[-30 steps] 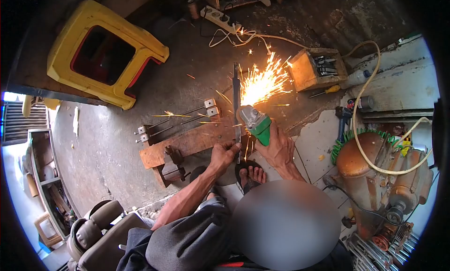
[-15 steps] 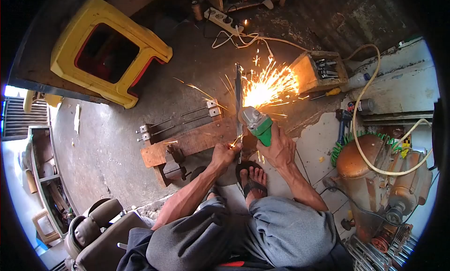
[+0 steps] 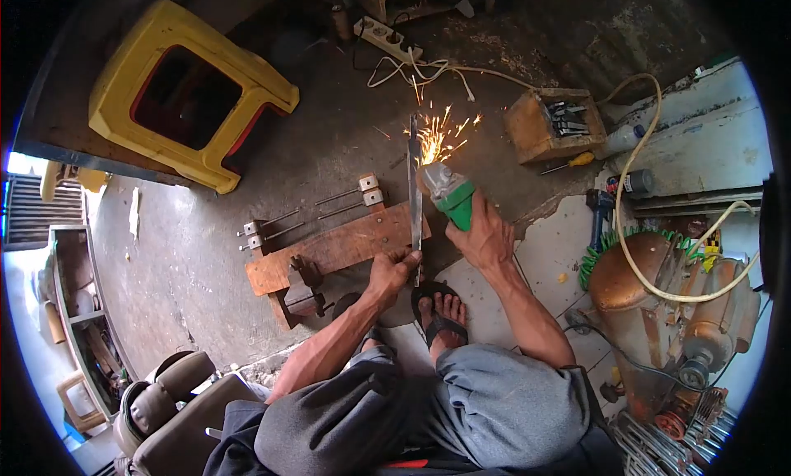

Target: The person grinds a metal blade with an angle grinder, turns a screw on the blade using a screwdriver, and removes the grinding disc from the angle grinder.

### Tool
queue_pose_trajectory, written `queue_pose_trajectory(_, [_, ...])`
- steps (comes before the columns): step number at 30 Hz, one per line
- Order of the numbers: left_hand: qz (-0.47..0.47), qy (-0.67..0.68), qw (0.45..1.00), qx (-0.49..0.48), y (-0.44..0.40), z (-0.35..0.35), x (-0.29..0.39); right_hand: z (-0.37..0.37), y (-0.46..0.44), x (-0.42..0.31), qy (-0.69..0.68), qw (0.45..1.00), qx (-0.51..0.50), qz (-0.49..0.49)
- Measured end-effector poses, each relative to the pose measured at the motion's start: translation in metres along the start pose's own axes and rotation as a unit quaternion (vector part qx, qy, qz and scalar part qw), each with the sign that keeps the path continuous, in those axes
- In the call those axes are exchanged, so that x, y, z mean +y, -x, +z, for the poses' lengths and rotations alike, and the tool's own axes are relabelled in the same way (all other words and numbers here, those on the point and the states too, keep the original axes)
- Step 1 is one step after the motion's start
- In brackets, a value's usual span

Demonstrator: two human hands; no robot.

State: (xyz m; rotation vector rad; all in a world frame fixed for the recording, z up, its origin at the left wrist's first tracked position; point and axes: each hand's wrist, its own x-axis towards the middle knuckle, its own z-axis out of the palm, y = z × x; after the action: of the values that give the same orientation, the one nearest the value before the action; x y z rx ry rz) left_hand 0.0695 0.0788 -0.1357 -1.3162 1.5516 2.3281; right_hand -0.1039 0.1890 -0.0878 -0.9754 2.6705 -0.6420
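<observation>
My left hand [image 3: 390, 273] is closed on the lower part of a long, narrow metal bar [image 3: 415, 196], which points away from me over the end of a wooden board [image 3: 342, 247]. My right hand [image 3: 484, 234] is wrapped round the green body of an angle grinder [image 3: 455, 198]. The grinder's head meets the bar's right side above the board, and orange sparks [image 3: 439, 138] spray up and to the right from there. A small vise [image 3: 305, 287] and metal rods with square blocks [image 3: 372, 190] are fixed along the board.
A yellow plastic stool [image 3: 115, 97] lies at the upper left. A power strip [image 3: 383, 38] is at the top, a wooden box of metal pieces [image 3: 527, 130] at the upper right. A copper-coloured tank [image 3: 630, 274] with a pale hose [image 3: 628, 221] stands at the right.
The spark spray has shrunk and become dimmer. The grinder has moved slightly up and away from me along the bar, with my right hand. My left hand keeps its hold.
</observation>
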Motion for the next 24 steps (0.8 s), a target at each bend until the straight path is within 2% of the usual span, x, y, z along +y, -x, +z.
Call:
queue_pose_trajectory(8, [-0.024, 0.125, 0.99, -0.06, 0.002, -0.008, -0.006, -0.011, 0.017, 0.013, -0.044, 0.997, 0.042, 0.05])
queue_pose_trajectory(13, [-0.06, 0.177, 0.977, -0.102, 0.001, -0.016, -0.006, -0.008, 0.032, 0.022, -0.031, 0.992, 0.01, 0.126])
queue_pose_trajectory(24, [-0.069, 0.267, 0.952, -0.132, 0.002, -0.017, -0.009, -0.004, 0.04, 0.027, -0.031, 0.99, 0.0, 0.139])
